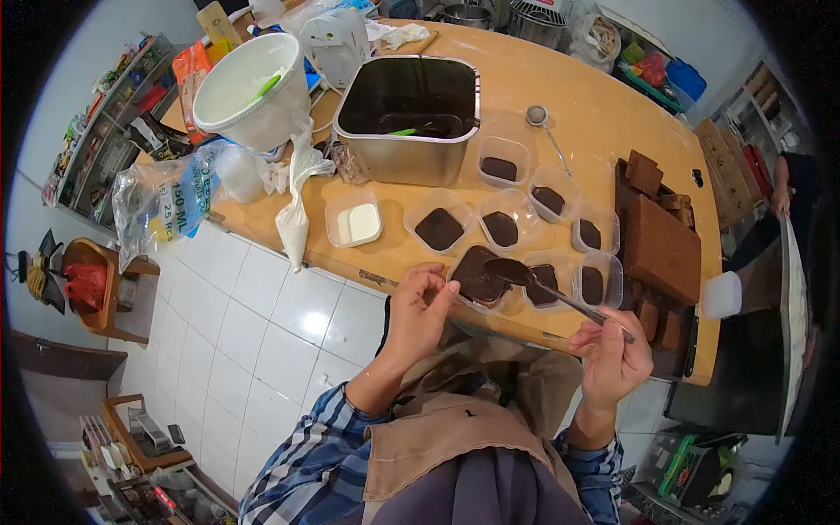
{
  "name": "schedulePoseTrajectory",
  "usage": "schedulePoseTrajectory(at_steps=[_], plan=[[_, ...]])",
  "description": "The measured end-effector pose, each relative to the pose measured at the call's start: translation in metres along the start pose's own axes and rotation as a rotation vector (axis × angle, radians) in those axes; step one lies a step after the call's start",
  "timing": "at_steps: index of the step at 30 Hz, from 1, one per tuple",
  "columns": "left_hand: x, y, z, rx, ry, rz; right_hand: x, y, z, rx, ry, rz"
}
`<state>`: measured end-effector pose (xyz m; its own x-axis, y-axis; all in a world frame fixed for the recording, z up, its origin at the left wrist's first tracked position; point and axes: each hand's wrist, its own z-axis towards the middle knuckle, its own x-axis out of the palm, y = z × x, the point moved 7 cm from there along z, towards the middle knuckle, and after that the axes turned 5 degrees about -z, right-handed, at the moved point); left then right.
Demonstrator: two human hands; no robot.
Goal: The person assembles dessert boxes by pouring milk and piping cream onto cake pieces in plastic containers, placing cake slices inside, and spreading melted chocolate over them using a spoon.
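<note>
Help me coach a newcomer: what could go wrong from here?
The spoon in the right hand could drip dark filling onto the table. The clear plastic container at the left hand sits near the table's edge and might tip if nudged. The white piping bag, its tip overhanging that edge, could slip off.

Reading "150 ML" in dark letters on the clear, crinkled plastic bag with pale blue print (168, 201), slumping over the left front edge of the tan, curved wooden bench (604, 109). Showing "25 PCS" just beneath, smaller and equally tilted. Bearing blue lettering higher up, creasing too much for reading. Carrying marks too small to make out on the orange packet (185, 83) and the glossy black packet (157, 136), standing toward the bench's far left.
</note>
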<state>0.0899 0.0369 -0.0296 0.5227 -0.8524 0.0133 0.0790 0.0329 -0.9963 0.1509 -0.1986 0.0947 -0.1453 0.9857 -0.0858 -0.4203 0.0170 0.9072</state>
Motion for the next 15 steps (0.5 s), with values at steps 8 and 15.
schedulePoseTrajectory(at_steps=[8, 15], plan=[[-0.088, -0.088, 0.051, 0.221, -0.48, 0.112, 0.002, -0.001, -0.004, -0.026, 0.012, 0.02], [-0.128, -0.103, 0.163, 0.118, -0.56, 0.168, 0.001, 0.003, -0.004, -0.062, 0.014, -0.006]])
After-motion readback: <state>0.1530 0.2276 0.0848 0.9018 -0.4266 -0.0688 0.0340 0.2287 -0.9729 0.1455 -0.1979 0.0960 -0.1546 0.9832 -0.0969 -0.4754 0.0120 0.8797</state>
